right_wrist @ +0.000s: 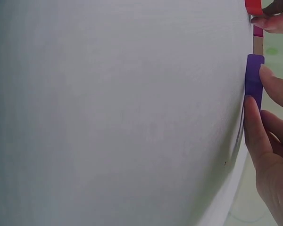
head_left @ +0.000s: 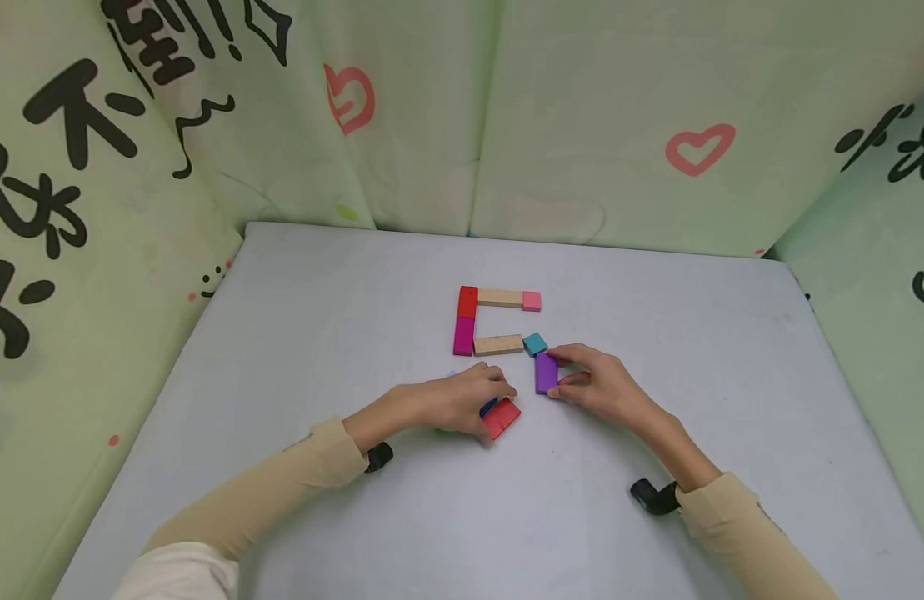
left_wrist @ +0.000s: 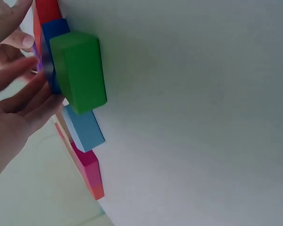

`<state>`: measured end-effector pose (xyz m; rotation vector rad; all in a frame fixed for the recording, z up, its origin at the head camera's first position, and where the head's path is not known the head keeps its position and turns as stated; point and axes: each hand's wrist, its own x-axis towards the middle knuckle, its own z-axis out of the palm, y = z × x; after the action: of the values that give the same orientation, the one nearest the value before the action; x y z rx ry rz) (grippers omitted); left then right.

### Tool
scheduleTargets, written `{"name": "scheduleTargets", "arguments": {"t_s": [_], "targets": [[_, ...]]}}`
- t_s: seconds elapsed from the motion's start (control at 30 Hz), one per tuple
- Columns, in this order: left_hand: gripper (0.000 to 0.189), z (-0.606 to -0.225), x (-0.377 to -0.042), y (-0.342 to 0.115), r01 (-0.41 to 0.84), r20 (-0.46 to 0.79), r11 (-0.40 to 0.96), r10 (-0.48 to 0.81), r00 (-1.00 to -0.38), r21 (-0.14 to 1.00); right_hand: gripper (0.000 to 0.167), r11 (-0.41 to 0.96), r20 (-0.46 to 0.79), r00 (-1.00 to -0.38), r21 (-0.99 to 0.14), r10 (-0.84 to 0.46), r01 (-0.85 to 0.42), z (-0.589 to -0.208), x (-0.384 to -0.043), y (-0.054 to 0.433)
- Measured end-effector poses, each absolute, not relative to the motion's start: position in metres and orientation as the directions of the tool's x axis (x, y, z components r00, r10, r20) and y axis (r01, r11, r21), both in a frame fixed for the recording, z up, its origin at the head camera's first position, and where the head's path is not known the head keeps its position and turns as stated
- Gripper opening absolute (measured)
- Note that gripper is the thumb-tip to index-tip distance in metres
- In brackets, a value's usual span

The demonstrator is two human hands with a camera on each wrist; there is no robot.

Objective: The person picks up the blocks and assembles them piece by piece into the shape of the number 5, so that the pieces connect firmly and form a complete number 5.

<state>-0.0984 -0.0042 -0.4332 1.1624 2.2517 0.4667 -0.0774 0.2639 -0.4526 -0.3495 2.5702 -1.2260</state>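
Black Chinese characters (head_left: 75, 104), hardly legible, and red hearts (head_left: 673, 152) mark the green curtain (head_left: 581, 100).

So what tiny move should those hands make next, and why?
Maybe the right hand should nudge the teal block straight: it sits crooked at the end of the nearer wooden block, and that hand is close, holding the purple block beside it.

- A pale grey table (head_left: 319, 325).
- On it, a far red block (head_left: 466, 302) end to end with a magenta block (head_left: 464, 336).
- Rightward from these, two wooden blocks (head_left: 498, 345); a pink block (head_left: 531, 301) tips one, an askew teal block (head_left: 535, 344) the other.
- Nearer, purple (head_left: 546, 375), near red (head_left: 501, 418), dark blue (left_wrist: 55, 29), green (left_wrist: 87, 70) and light blue (left_wrist: 86, 129) blocks.
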Motion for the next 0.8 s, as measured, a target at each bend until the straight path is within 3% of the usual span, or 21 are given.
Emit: {"name": "scheduleTargets", "arguments": {"t_s": [0.17, 0.43, 0.63, 0.8], "targets": [[0.071, -0.435, -0.091, -0.002, 0.659, -0.299, 0.594, 0.804, -0.514, 0.461, 0.06, 0.608, -0.137, -0.934, -0.787, -0.331, -0.101, -0.452, -0.077, 0.264], [0.066, -0.435, -0.088, 0.002, 0.736, -0.272, 0.55, 0.835, -0.478, 0.394, 0.06, 0.618, -0.141, -0.936, -0.781, -0.323, -0.096, -0.452, -0.077, 0.263], [0.062, -0.434, -0.087, 0.007, 0.695, -0.291, 0.552, 0.834, -0.469, 0.461, 0.061, 0.631, -0.149, -0.934, -0.77, -0.325, -0.097, -0.451, -0.077, 0.263], [0.059, -0.435, -0.083, 0.011, 0.616, -0.277, 0.572, 0.814, -0.511, 0.542, 0.061, 0.64, -0.155, -0.933, -0.762, -0.324, -0.096, -0.451, -0.077, 0.263]]}}
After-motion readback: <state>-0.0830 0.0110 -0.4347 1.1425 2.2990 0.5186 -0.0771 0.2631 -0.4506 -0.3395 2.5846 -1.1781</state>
